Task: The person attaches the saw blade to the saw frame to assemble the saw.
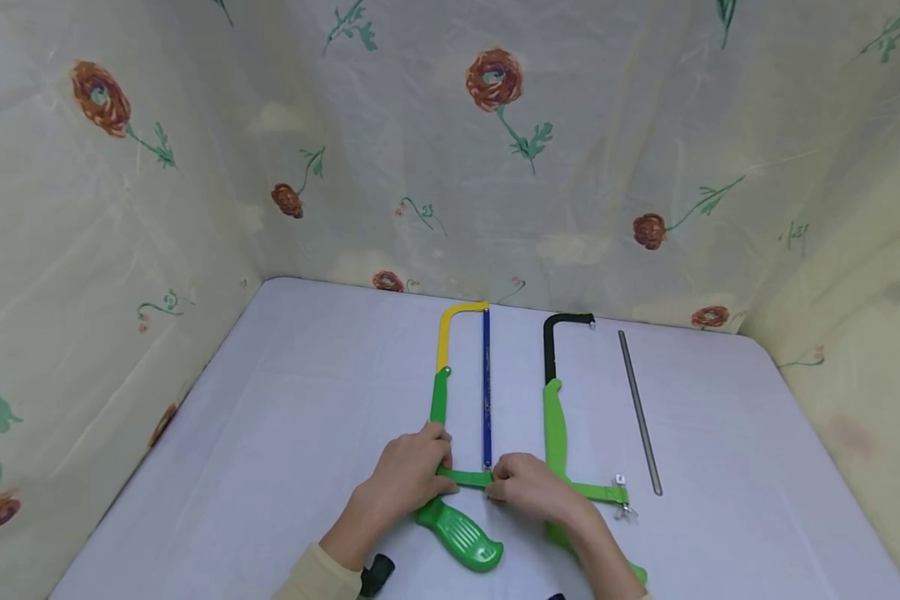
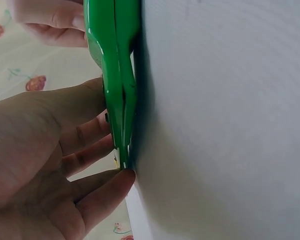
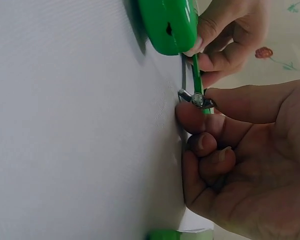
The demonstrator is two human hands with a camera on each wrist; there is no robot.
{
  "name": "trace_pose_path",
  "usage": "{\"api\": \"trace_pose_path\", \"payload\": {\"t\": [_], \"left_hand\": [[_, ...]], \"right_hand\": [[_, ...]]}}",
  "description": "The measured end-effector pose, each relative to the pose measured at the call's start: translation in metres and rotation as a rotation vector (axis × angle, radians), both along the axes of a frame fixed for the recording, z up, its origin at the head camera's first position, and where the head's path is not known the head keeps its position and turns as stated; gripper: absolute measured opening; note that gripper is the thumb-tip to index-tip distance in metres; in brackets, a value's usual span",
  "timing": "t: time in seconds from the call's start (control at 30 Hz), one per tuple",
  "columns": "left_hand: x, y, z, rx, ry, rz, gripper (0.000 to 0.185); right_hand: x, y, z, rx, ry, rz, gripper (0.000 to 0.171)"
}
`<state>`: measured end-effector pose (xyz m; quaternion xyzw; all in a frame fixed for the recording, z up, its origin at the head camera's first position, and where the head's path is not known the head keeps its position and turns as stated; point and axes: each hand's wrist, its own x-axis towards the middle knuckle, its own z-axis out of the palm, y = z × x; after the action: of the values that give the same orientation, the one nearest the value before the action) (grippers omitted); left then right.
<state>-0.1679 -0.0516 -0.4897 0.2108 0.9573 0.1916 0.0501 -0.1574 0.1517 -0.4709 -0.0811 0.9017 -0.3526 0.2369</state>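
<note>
I had the hacksaw with the glossy green frame, ribbed green handle and yellow far section [image 1: 439, 396] lying on the white cloth-covered table [image 1: 307, 375], in the middle near the person, its handle pointing back toward them. On my head feed, the left hand [image 1: 412, 467] gripped the green frame just above the handle, where the cross arm branched off; through the left wrist camera I saw thumb and fingers on both sides of it. The right hand [image 1: 528, 483] was at the outer end of that cross arm. My right wrist view showed its thumb and forefinger pinching a small silvery metal wing nut [image 3: 196, 99], with the other fingers curled toward the palm.

I saw a long, narrow blue blade [image 1: 487, 387] running alongside the frame, from the tip of the yellow bend down to the cross arm; I could not tell whether its near end was fastened. To the right lay a second hacksaw, lime green with a black far section [image 1: 555, 425], partly hidden under the right forearm. Beyond it, I had a loose, straight grey metal blade [image 1: 640, 408] lying slightly slanted.
</note>
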Motion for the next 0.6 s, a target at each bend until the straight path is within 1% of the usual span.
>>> {"api": "trace_pose_path", "payload": {"t": [0.23,0.43,0.6], "left_hand": [[-0.0001,-0.0004,0.0005,0.005,0.005,-0.006,0.023],[-0.0001,-0.0001,0.0000,0.007,0.007,-0.004,0.023],[0.0007,-0.0004,0.0004,0.017,0.015,-0.004,0.023]], "right_hand": [[-0.0016,0.0007,0.0033,-0.001,-0.043,0.009,0.012],[-0.0019,-0.0007,0.0041,0.022,-0.037,0.014,0.012],[-0.0016,-0.0017,0.0029,0.019,-0.023,0.017,0.013]]}}
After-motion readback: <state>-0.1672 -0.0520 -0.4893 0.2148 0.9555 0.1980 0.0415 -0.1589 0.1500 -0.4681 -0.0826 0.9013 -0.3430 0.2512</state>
